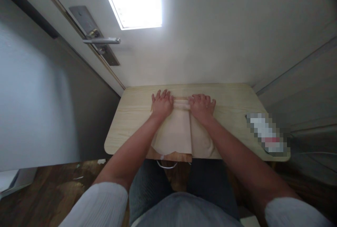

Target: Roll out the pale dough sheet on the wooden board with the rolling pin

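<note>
A cream sheet of cloth or paper point(173, 132) lies on the table in front of me, with a rolled or folded band along its far end. A brown layer point(172, 156) shows under its near edge, and a pale curved handle or cord point(167, 166) hangs there. My left hand point(162, 103) rests palm down on the far left corner, fingers spread. My right hand point(202, 105) presses palm down on the far right part, fingers apart and slightly bent. Both thumbs point inward along the band. What lies under the palms is hidden.
The small light wood table point(131, 114) stands against a white door point(210, 37) with a metal lever handle point(102, 40). A blurred-out phone-like object point(267, 134) lies at the table's right edge. A grey panel point(39, 97) rises on the left.
</note>
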Demonstrator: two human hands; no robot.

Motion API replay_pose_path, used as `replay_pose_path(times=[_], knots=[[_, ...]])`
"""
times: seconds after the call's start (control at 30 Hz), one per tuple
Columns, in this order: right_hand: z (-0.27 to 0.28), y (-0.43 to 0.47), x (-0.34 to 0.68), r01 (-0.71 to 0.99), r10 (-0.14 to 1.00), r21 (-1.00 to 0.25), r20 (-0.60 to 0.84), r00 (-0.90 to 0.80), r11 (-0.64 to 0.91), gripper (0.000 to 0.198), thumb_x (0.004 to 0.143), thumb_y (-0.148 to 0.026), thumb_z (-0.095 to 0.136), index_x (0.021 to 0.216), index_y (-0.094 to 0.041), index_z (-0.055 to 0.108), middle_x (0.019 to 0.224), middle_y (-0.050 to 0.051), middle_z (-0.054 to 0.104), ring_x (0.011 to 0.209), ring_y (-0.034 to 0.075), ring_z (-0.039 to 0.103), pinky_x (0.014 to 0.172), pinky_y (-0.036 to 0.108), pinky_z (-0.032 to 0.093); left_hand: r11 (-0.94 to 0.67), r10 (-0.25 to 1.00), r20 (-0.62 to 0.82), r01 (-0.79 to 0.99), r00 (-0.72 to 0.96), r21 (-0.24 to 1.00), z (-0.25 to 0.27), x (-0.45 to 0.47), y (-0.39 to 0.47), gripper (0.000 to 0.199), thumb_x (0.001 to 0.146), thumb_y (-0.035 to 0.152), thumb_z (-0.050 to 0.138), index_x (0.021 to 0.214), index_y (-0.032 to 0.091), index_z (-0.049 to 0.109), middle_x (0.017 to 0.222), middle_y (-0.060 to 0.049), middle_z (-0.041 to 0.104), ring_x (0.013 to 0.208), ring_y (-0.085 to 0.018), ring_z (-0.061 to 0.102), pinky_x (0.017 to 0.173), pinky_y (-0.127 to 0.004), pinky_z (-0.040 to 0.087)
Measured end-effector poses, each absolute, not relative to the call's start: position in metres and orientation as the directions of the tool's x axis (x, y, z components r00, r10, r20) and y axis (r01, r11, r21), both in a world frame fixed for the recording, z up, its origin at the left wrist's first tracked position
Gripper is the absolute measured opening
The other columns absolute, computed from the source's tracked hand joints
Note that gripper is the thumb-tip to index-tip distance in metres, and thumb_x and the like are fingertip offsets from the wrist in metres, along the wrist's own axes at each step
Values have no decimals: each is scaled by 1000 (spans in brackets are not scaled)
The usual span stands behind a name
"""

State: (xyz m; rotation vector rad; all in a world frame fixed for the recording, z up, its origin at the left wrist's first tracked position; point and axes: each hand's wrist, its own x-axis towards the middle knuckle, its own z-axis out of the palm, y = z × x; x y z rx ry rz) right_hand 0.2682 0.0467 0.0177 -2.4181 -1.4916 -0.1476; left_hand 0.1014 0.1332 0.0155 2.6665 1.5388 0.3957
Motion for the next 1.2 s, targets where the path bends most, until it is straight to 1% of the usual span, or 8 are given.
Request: replay_pose_path(times=[0.13, 0.27, 0.47, 0.6, 0.77, 0.93, 1.1, 1.2], knots=[[23, 68, 275, 876, 858, -191, 190, 476, -444, 52, 105, -45, 28, 116, -17, 71, 120, 18, 68, 111, 34, 55, 98, 54, 32, -506, 861, 158, 849, 484, 154, 17, 110, 153, 56, 106, 42, 17, 148, 25, 48, 158, -5, 46, 147, -32, 33, 120, -65, 22], [25, 90, 284, 866, 855, -180, 159, 494, -467, 54, 103, -45, 29, 115, -14, 72, 120, 20, 67, 114, 36, 56, 97, 56, 35, -506, 863, 108, 847, 494, 164, 18, 119, 174, 53, 105, 41, 20, 150, 26, 46, 158, -7, 44, 146, -33, 34, 117, -66, 24], [27, 113, 295, 852, 854, -177, 89, 512, -493, 57, 103, -45, 27, 118, -13, 72, 124, 22, 65, 117, 37, 55, 96, 56, 38, -510, 860, 112, 841, 498, 183, 18, 129, 194, 50, 105, 39, 21, 143, 28, 51, 149, -10, 52, 139, -31, 42, 114, -66, 29], [27, 112, 294, 858, 862, -172, 77, 501, -484, 56, 104, -43, 26, 120, -13, 71, 126, 22, 64, 119, 37, 54, 96, 53, 39, -506, 863, 121, 839, 491, 201, 17, 127, 192, 50, 105, 40, 21, 142, 28, 53, 149, -10, 52, 137, -30, 43, 114, -65, 29], [23, 89, 281, 865, 857, -171, 142, 495, -471, 56, 104, -43, 25, 120, -14, 70, 123, 21, 65, 114, 34, 54, 94, 49, 37, -510, 859, 163, 840, 485, 186, 19, 117, 170, 52, 106, 40, 19, 143, 26, 52, 151, -9, 51, 140, -30, 41, 117, -62, 25], [19, 57, 266, 895, 864, -171, 239, 443, -411, 53, 104, -44, 27, 118, -16, 70, 121, 18, 67, 112, 33, 52, 98, 51, 30, -513, 856, 185, 839, 483, 182, 22, 103, 141, 54, 106, 44, 20, 149, 26, 47, 158, -7, 44, 147, -31, 33, 120, -61, 21], [15, 21, 249, 921, 882, -170, 270, 386, -351, 52, 104, -45, 29, 136, -18, 59, 139, 16, 59, 125, 34, 44, 106, 55, 21, -532, 845, 188, 825, 501, 190, 22, 82, 107, 55, 106, 45, 22, 151, 24, 45, 159, -7, 44, 150, -28, 31, 122, -56, 21], [9, -6, 240, 936, 895, -170, 281, 346, -309, 53, 103, -46, 34, 141, -15, 53, 139, 18, 58, 125, 35, 43, 106, 52, 24, -546, 836, 193, 813, 513, 201, 20, 64, 82, 55, 106, 47, 25, 152, 22, 42, 158, -9, 45, 150, -27, 32, 122, -57, 21]])
